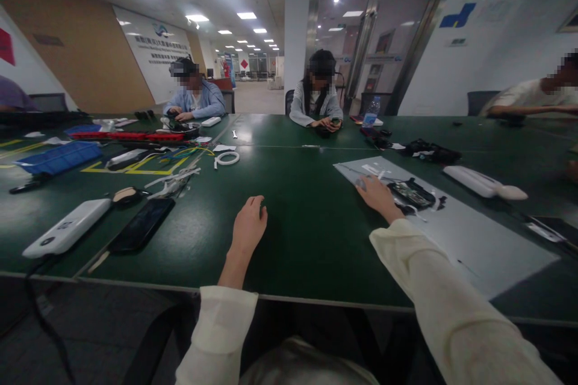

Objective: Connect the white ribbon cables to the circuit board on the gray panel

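My left hand (250, 222) rests on the green table (298, 240), its fingers loosely bent and apart, with nothing in it. Farther right, my right hand (378, 195) lies over the left part of a grey sheet (469, 246), fingers stretched forward. A small greyish patch shows at its fingertips, too unclear to name. Just right of that hand is an opened black electronic device (412, 192) with its inner parts showing. Small white strips and dark bits lie around the device.
To the left are a black phone (143, 225), a white power bank (67, 228) with a cable, a blue tray (58, 157) and a coiled white cable (226, 159). A white device (483, 183) and a water bottle (371, 113) stand rightward. Several people sit around the table.
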Demonstrator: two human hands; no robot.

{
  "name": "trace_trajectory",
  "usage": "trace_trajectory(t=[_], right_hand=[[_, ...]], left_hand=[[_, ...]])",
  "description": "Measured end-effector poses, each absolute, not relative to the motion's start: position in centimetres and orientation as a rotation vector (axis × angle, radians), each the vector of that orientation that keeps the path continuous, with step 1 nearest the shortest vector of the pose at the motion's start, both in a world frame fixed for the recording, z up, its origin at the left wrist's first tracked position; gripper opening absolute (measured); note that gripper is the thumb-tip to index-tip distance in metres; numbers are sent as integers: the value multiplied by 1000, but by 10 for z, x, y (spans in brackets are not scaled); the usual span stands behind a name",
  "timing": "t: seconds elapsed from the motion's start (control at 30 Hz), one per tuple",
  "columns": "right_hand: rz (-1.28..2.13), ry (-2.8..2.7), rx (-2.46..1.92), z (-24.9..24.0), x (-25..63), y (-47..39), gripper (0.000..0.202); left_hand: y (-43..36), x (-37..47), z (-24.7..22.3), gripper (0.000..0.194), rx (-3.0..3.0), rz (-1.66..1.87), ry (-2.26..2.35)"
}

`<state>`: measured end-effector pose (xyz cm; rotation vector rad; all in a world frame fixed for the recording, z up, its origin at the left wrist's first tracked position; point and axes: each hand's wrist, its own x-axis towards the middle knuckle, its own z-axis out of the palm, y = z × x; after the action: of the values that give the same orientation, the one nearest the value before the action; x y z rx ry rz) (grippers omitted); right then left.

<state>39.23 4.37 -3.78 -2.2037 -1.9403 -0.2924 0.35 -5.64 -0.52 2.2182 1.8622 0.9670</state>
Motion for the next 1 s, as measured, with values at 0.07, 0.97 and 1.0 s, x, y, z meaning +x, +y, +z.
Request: trace_trajectory(t=[0.07, 0.97, 1.0], right_hand=[[-319, -1862, -2272, -37, 407, 48, 49], [-463, -1593, -2417, -28, 448, 17, 55], [-450, -1594, -2410, -26, 448, 16, 54]], left_hand=[[-57, 4, -5, 28, 2216, 961, 1875], [-63, 6, -3, 27, 2309, 778, 1937], [-63, 6, -2, 27, 2322, 766, 1926]])
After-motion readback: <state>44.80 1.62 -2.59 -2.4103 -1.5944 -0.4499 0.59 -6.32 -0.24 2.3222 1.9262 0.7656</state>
